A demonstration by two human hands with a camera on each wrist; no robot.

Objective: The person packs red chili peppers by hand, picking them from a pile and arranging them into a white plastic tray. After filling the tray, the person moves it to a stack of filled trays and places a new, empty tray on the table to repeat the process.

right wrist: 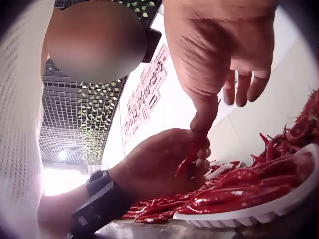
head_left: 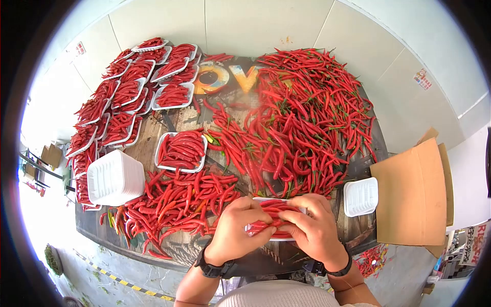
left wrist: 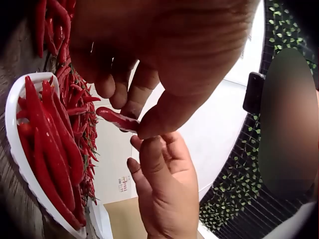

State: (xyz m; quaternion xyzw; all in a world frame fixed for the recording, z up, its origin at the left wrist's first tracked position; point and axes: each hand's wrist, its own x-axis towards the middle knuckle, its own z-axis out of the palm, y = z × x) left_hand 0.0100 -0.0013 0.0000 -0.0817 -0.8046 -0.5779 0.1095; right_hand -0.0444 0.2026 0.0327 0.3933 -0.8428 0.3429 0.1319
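A red chili pepper is held between my two hands, above a white tray filled with other red chilies. My left hand pinches it between thumb and fingers, and its tip pokes out past them in the left wrist view. At the stem end, my right hand pinches the same chili between thumb and finger, as the right wrist view shows. The hands' fingertips meet there. In the head view both hands cover the ends of the tray, with chilies visible between them.
Loose stemmed chilies heap across the back right, and another pile lies left of my hands. A filled tray sits behind that pile. Stacked empty trays stand left; filled trays crowd behind. Right are more empty trays and a cardboard box.
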